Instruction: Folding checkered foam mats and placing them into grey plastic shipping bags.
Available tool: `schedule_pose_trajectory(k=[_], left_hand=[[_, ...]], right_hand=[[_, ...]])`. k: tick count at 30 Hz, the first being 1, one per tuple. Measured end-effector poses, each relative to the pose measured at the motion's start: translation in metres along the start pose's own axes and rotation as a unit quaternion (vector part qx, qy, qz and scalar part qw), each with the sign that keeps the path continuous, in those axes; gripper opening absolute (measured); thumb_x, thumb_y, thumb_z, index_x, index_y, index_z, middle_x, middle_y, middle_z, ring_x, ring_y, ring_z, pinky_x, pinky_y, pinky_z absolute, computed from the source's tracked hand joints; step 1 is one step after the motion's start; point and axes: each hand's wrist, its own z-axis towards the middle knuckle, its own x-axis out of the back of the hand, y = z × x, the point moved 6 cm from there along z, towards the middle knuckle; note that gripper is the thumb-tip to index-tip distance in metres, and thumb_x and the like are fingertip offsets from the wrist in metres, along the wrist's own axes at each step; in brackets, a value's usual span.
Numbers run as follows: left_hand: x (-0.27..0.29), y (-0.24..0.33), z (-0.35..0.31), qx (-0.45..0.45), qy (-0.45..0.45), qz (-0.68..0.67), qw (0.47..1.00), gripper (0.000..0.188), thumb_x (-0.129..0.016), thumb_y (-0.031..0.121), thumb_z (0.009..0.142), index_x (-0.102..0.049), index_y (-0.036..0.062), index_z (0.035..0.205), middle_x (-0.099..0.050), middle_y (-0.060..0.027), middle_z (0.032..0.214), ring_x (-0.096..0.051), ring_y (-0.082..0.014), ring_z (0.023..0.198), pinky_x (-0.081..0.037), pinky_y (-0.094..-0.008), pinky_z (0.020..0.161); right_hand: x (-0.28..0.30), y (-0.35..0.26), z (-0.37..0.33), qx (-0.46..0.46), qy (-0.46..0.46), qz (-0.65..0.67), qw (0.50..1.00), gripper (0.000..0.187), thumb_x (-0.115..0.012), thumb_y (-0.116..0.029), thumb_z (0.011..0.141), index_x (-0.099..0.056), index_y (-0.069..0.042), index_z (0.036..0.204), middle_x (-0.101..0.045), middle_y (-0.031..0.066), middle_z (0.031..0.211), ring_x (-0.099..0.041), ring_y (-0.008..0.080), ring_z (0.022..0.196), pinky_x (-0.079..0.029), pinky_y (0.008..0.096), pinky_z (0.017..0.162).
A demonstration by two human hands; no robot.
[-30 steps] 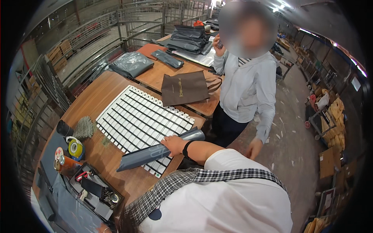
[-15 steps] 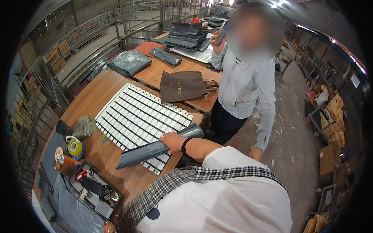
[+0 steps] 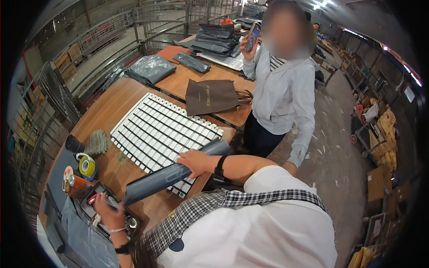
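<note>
My right hand lies over a rolled grey plastic sheet, its fingers closed on the top of the roll. The roll sits slantwise across the near part of a white slatted panel crossed with black strips. At the roll's left end is my left hand, slightly blurred. Its thumb and fingers are apart, and nothing shows in them. Under and around that hand is a tray of small items, partly hidden by it. Whether the thumb touches the roll, I cannot tell.
Beside the tray stand an orange can, a yellow tape roll and a black cup. A brown bag lies beyond the panel, with grey plastic packages farther back. A co-worker holding a phone stands at the table's right.
My left hand has come up from the lower edge to the tray and the roll's end. My right hand has shifted slightly left, and the roll's left end has moved left and nearer.
</note>
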Motion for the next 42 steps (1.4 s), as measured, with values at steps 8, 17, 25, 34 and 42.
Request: schedule_pose_trajectory(k=[8,17,25,34,42], left_hand=[[-0.068,0.15,0.018,-0.124,-0.299,0.04,0.945,0.108,-0.091,0.03,0.056,-0.038,0.0065,0.147,-0.06,-0.0224,0.128,-0.058,-0.0414,0.12,-0.045,-0.0483,0.105],[-0.044,0.096,-0.005,0.01,-0.235,0.02,0.972,0.075,-0.085,0.024,0.058,-0.055,0.006,0.125,-0.069,-0.0197,0.101,-0.068,-0.0408,0.097,-0.054,-0.0492,0.083],[0.039,-0.074,-0.077,0.255,0.013,-0.029,0.966,0.087,-0.082,0.022,0.063,-0.049,-0.0036,0.139,-0.062,-0.0264,0.128,-0.06,-0.0392,0.119,-0.046,-0.0431,0.104],[0.113,-0.287,-0.176,0.381,0.061,0.058,0.921,0.067,-0.077,0.018,0.072,-0.058,-0.0014,0.133,-0.065,-0.0181,0.126,-0.059,-0.0349,0.123,-0.038,-0.0458,0.116],[0.062,-0.364,-0.19,0.266,-0.07,-0.096,0.957,0.061,-0.074,0.018,0.077,-0.058,-0.0002,0.133,-0.065,-0.0154,0.119,-0.061,-0.0317,0.118,-0.039,-0.0464,0.116]], right_hand=[[0.041,-0.084,0.047,0.155,-0.021,-0.104,0.982,0.073,-0.089,-0.033,0.065,-0.059,-0.01,0.127,-0.06,0.0101,0.118,-0.06,0.0286,0.112,-0.045,0.0414,0.097],[0.056,-0.115,0.07,0.223,0.07,-0.109,0.966,0.072,-0.088,-0.036,0.064,-0.057,-0.013,0.125,-0.06,0.008,0.117,-0.058,0.028,0.112,-0.042,0.0413,0.101],[-0.015,-0.031,0.047,0.088,0.077,-0.056,0.992,0.061,-0.078,-0.021,0.078,-0.058,-0.008,0.134,-0.05,0.0166,0.143,-0.044,0.0321,0.136,-0.034,0.0463,0.112],[-0.12,0.036,-0.005,-0.036,-0.07,-0.233,0.969,0.072,-0.071,-0.018,0.082,-0.044,0.004,0.144,-0.046,0.0263,0.145,-0.049,0.0406,0.127,-0.045,0.0438,0.1],[-0.125,0.03,-0.001,-0.027,-0.082,-0.272,0.958,0.084,-0.076,-0.019,0.081,-0.037,0.007,0.151,-0.042,0.034,0.148,-0.05,0.0513,0.128,-0.049,0.0493,0.101]])
